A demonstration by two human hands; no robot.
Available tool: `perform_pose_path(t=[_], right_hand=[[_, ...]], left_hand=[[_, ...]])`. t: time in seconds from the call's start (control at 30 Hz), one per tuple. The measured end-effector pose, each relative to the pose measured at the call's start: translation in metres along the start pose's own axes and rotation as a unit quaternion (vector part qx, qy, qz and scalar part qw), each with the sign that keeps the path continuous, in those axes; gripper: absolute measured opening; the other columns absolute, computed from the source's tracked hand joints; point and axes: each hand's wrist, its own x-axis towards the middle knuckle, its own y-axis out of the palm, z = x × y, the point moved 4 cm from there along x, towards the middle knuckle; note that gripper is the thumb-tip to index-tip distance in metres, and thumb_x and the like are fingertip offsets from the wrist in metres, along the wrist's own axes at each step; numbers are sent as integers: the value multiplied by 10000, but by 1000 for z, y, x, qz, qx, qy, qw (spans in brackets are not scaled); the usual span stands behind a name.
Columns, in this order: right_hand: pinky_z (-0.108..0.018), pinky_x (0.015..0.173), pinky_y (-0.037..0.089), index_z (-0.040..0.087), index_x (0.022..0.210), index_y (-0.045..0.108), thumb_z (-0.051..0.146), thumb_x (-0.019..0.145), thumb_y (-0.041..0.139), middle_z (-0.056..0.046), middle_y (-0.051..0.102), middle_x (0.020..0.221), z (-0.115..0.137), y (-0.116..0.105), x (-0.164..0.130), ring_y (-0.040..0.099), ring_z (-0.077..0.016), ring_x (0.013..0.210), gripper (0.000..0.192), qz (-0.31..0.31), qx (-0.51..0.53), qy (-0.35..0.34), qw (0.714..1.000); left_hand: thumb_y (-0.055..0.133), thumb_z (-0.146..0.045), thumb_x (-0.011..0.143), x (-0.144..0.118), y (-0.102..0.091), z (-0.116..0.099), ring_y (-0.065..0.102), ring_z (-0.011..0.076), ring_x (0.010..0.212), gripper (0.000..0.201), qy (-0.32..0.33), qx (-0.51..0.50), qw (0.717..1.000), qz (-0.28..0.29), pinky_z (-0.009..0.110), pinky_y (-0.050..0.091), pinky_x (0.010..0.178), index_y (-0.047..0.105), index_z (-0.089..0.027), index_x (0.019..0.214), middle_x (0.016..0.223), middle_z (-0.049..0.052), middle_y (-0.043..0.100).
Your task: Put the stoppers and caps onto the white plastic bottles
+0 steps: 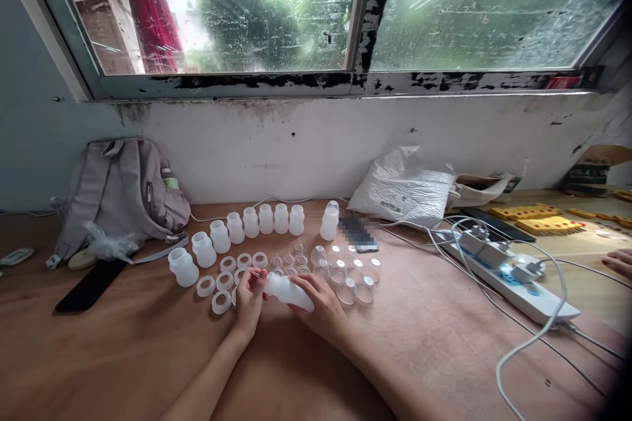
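No writing can be read anywhere. Nearest, the right hand [323, 306] has its grip closed around a translucent white bottle [289, 291] lying tilted just above the brown surface [123, 348]; the left hand [248, 296] pinches at the bottle's neck end. Behind them lie white rings [221, 302] and clear caps [355, 279], then a curved row of bottles [251, 222]. Farther back sit a grey backpack [121, 194], a power strip [513, 283], and the rain-streaked window [345, 6].
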Motion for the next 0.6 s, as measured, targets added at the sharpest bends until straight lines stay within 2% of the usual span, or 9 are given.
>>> perform_pose_path(t=[0.3, 0.6], right_hand=[[-299, 758, 469, 239, 1156, 448, 243, 707, 590, -68, 549, 1030, 3, -2, -1, 558, -197, 895, 471, -2, 82, 35, 996], [-297, 747, 459, 222, 1146, 466, 251, 706, 594, -72, 553, 1020, 5, -3, -1, 551, -197, 883, 459, 22, 112, 59, 992]], left_hand=[[571, -476, 689, -4, 5, -8, 428, 86, 509, 308, -25, -45, 999, 2, 181, 361, 464, 510, -174, 700, 613, -32, 480], [558, -447, 709, -3, 4, -9, 435, 90, 521, 283, -35, -65, 997, 7, 193, 373, 487, 498, -172, 680, 623, -28, 475]])
